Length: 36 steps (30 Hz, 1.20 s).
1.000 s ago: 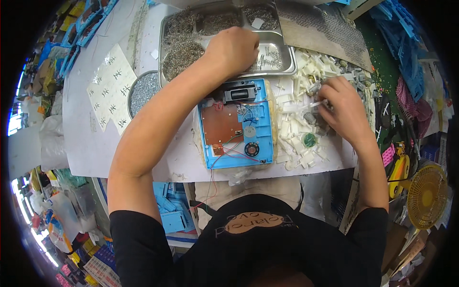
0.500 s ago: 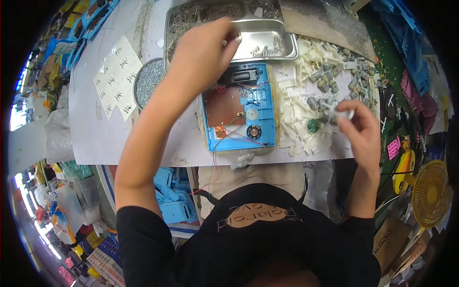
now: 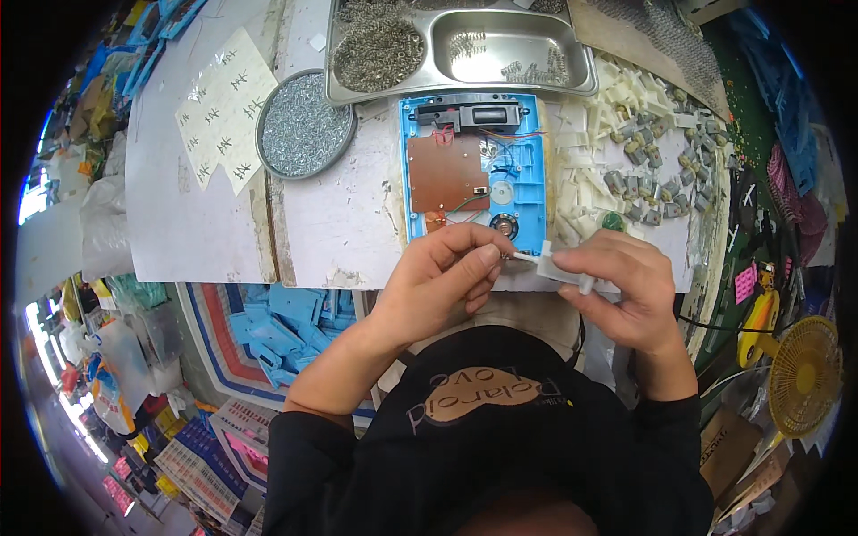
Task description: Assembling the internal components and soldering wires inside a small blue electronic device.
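Worktable [image 3: 340,241], white-topped, with a blue casing [image 3: 534,192] set near its front edge, brown board and wiring visible inside. White plastic piece [image 3: 549,262]: held just off the casing's near right corner, between thumb and forefinger of the right hand [image 3: 626,286]; a thin pale rod [image 3: 525,258] is seen at its left side, running to the left hand's fingertips — whether rod and piece are one cannot be made out.

Beyond the casing: metal tray [image 3: 505,67], compartmented, stocked with coiled springs [image 3: 375,54]. Left of the casing: round dish [image 3: 308,175] of small silvery pieces; farther left, a pale sheet [image 3: 223,107] with black marks. Right of the casing: loose white parts [image 3: 585,188], then grey cylindrical parts [image 3: 657,156]. Well right of the casing: a yellow fan [image 3: 804,380]. Nearer than the casing and to its left, below the table edge: stacked blue panels [image 3: 286,313].

Right hand: thumb and forefinger closed on the white piece from opposite sides. Left hand [image 3: 447,277]: thumb and forefinger nearly together, pinched at the rod's end — remaining fingers curled beneath.
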Motion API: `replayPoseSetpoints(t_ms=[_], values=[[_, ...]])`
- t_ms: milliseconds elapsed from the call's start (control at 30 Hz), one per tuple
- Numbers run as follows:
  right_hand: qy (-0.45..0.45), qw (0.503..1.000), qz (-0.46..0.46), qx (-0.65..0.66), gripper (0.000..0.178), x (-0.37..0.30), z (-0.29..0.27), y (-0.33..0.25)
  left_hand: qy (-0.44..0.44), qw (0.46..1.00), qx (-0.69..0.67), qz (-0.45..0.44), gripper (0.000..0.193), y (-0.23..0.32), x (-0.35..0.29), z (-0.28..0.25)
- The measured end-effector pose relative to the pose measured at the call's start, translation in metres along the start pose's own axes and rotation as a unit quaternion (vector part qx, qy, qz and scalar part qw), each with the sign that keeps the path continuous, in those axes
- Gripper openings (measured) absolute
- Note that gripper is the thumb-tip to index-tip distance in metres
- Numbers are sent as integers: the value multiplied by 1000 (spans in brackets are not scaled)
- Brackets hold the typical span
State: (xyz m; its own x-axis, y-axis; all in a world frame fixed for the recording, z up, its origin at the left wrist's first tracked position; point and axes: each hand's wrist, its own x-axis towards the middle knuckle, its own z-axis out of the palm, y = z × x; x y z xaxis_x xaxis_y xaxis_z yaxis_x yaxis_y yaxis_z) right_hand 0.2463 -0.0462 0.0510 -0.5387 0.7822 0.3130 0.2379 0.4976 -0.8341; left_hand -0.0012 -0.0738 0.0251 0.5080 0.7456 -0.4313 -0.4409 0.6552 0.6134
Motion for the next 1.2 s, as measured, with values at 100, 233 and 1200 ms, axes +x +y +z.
replayPoseSetpoints(t_ms=[100, 233, 1200], values=[[-19, 999, -34, -30, 39, -2, 1, 1, -1, 997, 71, -10, 20, 4, -1, 3], [-53, 993, -56, -93, 38, -7, 6, 7, 58, 959, 276, -29, 20, 9, 0, 14], [29, 994, 80, -74, 29, -2, -14, 37, 172, 672, 693, 197, 14, 44, 73, -1]])
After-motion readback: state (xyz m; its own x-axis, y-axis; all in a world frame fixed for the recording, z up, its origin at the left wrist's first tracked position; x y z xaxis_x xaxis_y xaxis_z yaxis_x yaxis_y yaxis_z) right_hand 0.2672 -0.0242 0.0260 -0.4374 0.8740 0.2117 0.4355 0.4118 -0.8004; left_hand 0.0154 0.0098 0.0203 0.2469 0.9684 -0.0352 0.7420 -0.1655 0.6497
